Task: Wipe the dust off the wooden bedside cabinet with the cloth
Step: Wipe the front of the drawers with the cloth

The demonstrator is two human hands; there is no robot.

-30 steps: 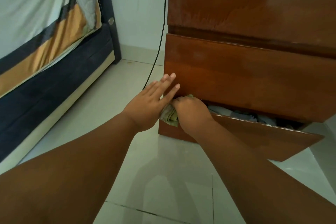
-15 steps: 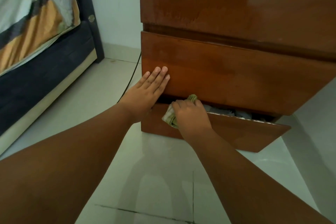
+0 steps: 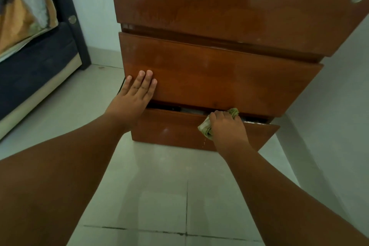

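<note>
Left hand (image 3: 135, 94) flat, released, on cabinet (image 3: 219, 78); right hand (image 3: 227, 126) clenched round green cloth (image 3: 205, 129); no readable writing

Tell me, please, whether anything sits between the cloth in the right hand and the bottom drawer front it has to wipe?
Nothing visible does. The right hand presses the bunched cloth directly against the upper edge of the bottom drawer. The left hand lies flat on the middle drawer, off to the side.
</note>
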